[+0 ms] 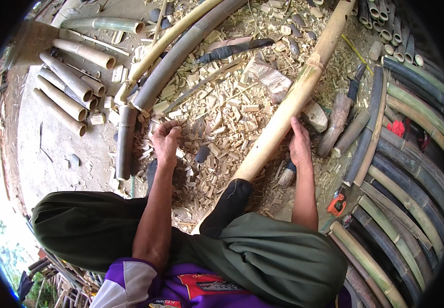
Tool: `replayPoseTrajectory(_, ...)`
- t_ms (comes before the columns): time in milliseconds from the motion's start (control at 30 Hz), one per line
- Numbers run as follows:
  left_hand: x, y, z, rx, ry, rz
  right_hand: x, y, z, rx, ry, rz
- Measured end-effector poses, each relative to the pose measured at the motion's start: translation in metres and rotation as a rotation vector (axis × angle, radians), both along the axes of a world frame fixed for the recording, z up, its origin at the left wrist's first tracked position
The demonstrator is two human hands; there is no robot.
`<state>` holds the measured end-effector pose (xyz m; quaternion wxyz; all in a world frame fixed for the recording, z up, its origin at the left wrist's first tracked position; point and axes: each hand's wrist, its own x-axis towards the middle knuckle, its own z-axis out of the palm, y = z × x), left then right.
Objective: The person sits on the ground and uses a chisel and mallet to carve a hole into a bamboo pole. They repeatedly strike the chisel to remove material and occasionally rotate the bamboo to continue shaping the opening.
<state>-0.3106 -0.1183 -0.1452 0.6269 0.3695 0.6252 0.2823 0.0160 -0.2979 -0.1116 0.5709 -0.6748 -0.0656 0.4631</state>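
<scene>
A long, pale, peeled bamboo pole slants from the far right down to my foot in a black sock, which presses on its near end. My right hand lies along the pole's right side, fingers stretched out and the tips touching it. Left of the pole my left hand is raised over the wood chips, thumb and fingers drawn together in a pinch. Whatever it may hold is too small to make out. Beyond my hands a dark, curved blade-like tool lies on the chips.
Wood chips cover the ground between my legs. A wood block and a short log flank the pole. Cut bamboo lengths lie at the left; stacked bamboo fills the right, with an orange tape measure beside it.
</scene>
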Motion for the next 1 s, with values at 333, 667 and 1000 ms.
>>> replayPoseTrajectory(333, 0.102, 0.038, 0.029, 0.692, 0.446, -0.453, -0.004, -0.031, 0.009, -0.123, -0.198, 0.486)
replayPoseTrajectory(667, 0.206, 0.121, 0.03, 0.876, 0.948, -1.015, -0.039, -0.068, 0.035, -0.279, -0.414, 0.227)
replayPoseTrajectory(1000, 0.2, 0.099, 0.048, 0.631, 0.687, -0.743, -0.073, -0.091, 0.064, -0.087, -0.31, 0.015)
